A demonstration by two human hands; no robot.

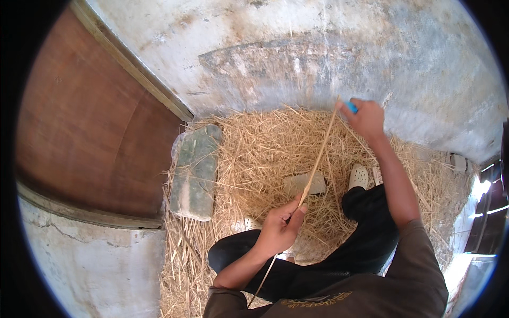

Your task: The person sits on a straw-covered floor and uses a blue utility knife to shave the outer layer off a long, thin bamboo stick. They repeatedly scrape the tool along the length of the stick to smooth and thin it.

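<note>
A long, thin, pale straw-coloured strand slants up and to the right in front of me. My left hand is closed around its lower part, above my bent left knee, and a thinner tail trails from under that hand toward my lap. At the strand's far end, my right hand is closed on a small blue object, its arm stretched out near the wall. The fingers hide most of the blue object, so its kind cannot be told. The strand's tip meets the thumb of that hand.
Loose straw covers the floor. A worn greenish stone block lies at left, beside a brown door panel. A flat brick rests in the straw near my pale clog. A stained wall rises ahead.
</note>
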